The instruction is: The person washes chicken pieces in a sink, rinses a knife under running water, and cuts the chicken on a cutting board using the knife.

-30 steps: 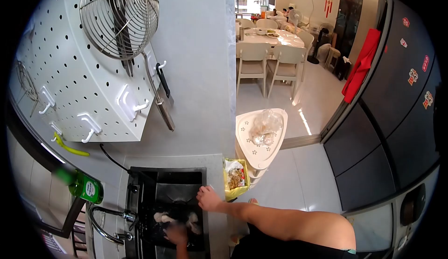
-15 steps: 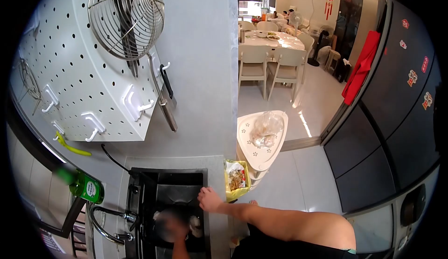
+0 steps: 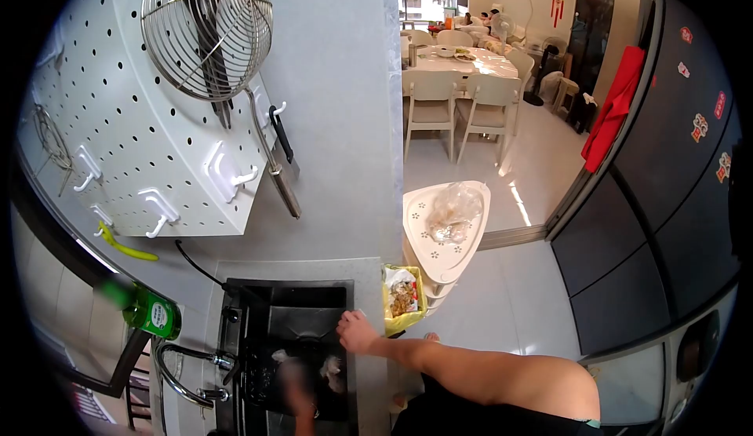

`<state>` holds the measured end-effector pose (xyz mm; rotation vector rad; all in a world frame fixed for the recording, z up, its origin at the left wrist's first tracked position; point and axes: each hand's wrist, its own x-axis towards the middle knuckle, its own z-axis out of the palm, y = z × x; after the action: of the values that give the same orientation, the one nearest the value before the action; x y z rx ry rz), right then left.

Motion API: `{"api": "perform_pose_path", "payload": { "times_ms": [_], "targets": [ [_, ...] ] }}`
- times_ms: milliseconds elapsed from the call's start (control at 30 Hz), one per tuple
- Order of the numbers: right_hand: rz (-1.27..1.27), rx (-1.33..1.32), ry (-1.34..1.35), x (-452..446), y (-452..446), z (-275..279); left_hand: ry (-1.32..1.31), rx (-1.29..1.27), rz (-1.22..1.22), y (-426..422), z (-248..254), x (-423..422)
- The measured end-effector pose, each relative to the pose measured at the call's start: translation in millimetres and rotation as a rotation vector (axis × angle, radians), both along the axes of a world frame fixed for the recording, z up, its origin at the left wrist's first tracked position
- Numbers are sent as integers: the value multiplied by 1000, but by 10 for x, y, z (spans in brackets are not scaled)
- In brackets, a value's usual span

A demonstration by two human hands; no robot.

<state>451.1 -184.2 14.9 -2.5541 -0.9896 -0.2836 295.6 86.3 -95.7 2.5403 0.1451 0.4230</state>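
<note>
Black sink (image 3: 304, 299) — left hand (image 3: 296, 389) blurred by pale pieces (image 3: 332, 373), grip unreadable; right hand (image 3: 358, 332) at right rim (image 3: 352, 298) — hold unclear.

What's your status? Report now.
Left hand blurred, in sink, by pale pieces. Right hand at sink's edge. Tap apart from both hands.

An irregular pale lump (image 3: 332, 372) and a partly hidden whitish piece (image 3: 279, 354) lie apart in the sink (image 3: 302, 298).
</note>
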Motion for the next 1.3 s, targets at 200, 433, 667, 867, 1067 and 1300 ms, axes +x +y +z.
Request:
{"api": "perform_pose_path", "payload": {
  "times_ms": [200,433,667,867,1067,1300],
  "targets": [
    [8,5,-5,-1,-11,-8,476,-15,-19,-6,253,-35],
    [7,-32,-11,-1,0,-8,327,395,113,-293,826,316],
    [11,-33,1,9,-18,-29,829,187,-102,-654,1116,426],
    [3,-61,20,5,-10,-4,725,355,-104,-584,441,260],
    [-2,-14,-11,-7,-14,8,240,375,162,27,-376,100],
    [1,-6,-16,8,-9,-13,685,-31,198,25,10,-7]
  ]
}}
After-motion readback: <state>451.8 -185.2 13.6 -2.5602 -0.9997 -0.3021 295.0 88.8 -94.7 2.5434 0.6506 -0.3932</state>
